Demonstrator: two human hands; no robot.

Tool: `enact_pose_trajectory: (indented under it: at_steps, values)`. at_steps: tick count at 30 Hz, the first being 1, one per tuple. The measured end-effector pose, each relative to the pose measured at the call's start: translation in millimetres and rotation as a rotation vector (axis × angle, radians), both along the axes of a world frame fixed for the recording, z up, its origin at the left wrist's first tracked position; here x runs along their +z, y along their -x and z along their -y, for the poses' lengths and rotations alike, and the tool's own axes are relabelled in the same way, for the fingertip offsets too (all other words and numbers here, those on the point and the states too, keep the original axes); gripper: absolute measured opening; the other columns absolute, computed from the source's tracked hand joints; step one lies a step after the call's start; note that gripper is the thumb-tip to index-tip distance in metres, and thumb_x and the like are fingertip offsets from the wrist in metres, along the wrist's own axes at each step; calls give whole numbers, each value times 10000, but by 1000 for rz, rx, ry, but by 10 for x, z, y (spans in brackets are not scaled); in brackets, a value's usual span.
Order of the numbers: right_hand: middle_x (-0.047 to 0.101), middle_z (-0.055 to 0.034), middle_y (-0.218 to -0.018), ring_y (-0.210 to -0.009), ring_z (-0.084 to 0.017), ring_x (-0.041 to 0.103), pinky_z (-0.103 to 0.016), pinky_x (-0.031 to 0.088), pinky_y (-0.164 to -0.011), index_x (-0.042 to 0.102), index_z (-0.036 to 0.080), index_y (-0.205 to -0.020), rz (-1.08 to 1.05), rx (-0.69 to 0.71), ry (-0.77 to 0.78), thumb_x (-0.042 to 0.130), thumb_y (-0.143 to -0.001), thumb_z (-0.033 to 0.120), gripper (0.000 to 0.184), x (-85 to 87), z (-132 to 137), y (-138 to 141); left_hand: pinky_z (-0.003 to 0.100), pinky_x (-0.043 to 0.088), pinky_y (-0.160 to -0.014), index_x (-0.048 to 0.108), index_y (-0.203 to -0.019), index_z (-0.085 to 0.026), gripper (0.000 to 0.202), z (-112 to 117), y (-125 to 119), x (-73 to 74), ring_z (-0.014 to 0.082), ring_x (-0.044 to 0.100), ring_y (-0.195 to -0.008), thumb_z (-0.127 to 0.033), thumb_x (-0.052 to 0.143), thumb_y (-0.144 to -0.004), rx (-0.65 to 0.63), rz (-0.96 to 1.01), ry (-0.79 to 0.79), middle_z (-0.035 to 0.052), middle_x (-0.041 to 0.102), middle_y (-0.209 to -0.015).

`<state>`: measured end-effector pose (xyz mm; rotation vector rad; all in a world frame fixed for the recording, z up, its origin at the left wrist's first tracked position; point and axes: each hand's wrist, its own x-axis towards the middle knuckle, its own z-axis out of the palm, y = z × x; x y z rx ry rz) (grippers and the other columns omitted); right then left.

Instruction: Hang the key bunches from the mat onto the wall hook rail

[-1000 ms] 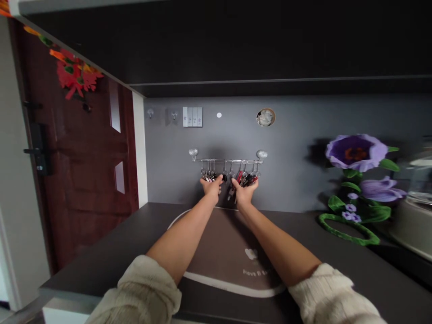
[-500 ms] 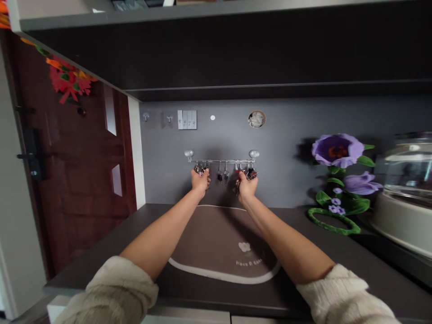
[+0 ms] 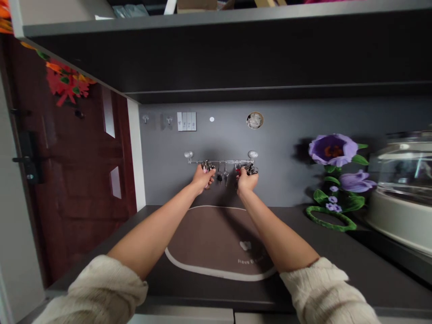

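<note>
Cream sleeves (image 3: 101,288) are reaching over the table (image 3: 337,252) and its brown mat (image 3: 216,238). Past them, both hands are working at the key rail (image 3: 221,161) on the grey wall. The left hand (image 3: 202,179) is gripping the left bunch of keys (image 3: 206,166) in clenched fingers, and the right hand (image 3: 246,182) is clutching the right bunch of keys (image 3: 250,169). Both bunches seem to be hanging on their hooks, so freeing either would call for lifting its ring over the hook tip.

Keys (image 3: 221,177) too small, mat text (image 3: 251,260) blurred
</note>
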<state>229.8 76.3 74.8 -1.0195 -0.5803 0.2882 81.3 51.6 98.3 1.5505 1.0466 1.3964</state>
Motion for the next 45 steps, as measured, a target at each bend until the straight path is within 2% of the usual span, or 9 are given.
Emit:
enact_pose_trajectory:
  at_steps: [3,9,17,23,26,29,32,35,45]
  values:
    - [623,-44,-735,-487,-111,541,-225,438,-486,483,158,-922,64,-24,43,512,-706,353,292,-14,82,-53,139,291,-392,395,-874,-193,269,3,49,-77,23,401,-361,-327,577,-728,-19,-42,41,-71,489,-543]
    - [634,-113,-865,-778,-188,596,-274,443,-690,535,139,-878,229,-196,183,489,-711,358,279,-65,199,-289,142,258,-373,435,-799,-174,223,21,59,-126,32,386,-347,-351,555,-737,-104,-97,78,-64,456,-482]
    - [627,-117,-906,-809,-186,590,-277,444,-701,527,137,-914,251,-232,143,480,-725,335,278,107,182,-381,137,248,-377,426,-860,-184,251,47,2,-75,26,397,-359,-338,574,-729,-108,-93,75,-67,480,-524]
    - [619,-144,-934,-848,-201,588,-283,432,-752,539,117,-916,410,-274,231,498,-723,281,256,268,290,-323,133,244,-373,441,-832,-178,274,28,20,-44,25,402,-360,-372,591,-711,-116,-133,56,-63,481,-518]
    - [631,-130,-867,-822,-197,593,-273,442,-722,568,115,-860,561,-241,298,533,-693,244,214,393,340,-377,138,257,-371,433,-850,-183,287,-4,29,-52,31,409,-359,-358,605,-700,-114,-138,52,-60,498,-524]
    - [622,-82,-698,-689,-176,597,-255,458,-608,588,129,-718,628,-150,365,583,-645,235,129,545,357,-491,145,269,-369,432,-829,-180,264,-33,18,-63,36,413,-361,-324,610,-698,-135,-137,50,-51,512,-529]
    - [554,-26,-527,-498,-136,545,-230,432,-447,566,141,-603,552,-28,432,620,-601,222,98,686,343,-590,150,289,-377,441,-779,-168,227,-36,-18,-61,33,423,-374,-290,615,-697,-165,-119,46,-41,523,-547]
    - [503,10,-459,-413,-110,491,-216,403,-369,543,146,-572,464,48,459,645,-557,180,108,770,309,-602,150,296,-384,453,-758,-162,223,-2,-63,-42,27,422,-379,-289,625,-693,-187,-111,71,-43,523,-552]
    - [480,12,-451,-432,-113,497,-266,458,-446,543,142,-607,581,66,445,592,-600,99,66,810,332,-257,153,310,-392,486,-758,-148,203,-10,-185,-56,31,432,-389,-277,627,-692,-228,-89,93,-36,521,-533]
